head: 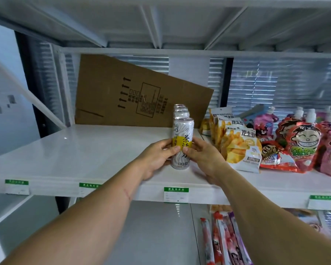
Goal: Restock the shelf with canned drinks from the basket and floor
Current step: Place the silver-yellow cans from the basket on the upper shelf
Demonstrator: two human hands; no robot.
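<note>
Both hands, left (157, 157) and right (203, 155), curl round the front can (181, 144), squaring it on the shelf (84, 150) in line with two cans (181, 110) behind.

Both forearms are bare, with no sleeves, watch or rings in sight. The left forearm (96, 213) carries a thin reddish scratch line near the wrist.
</note>
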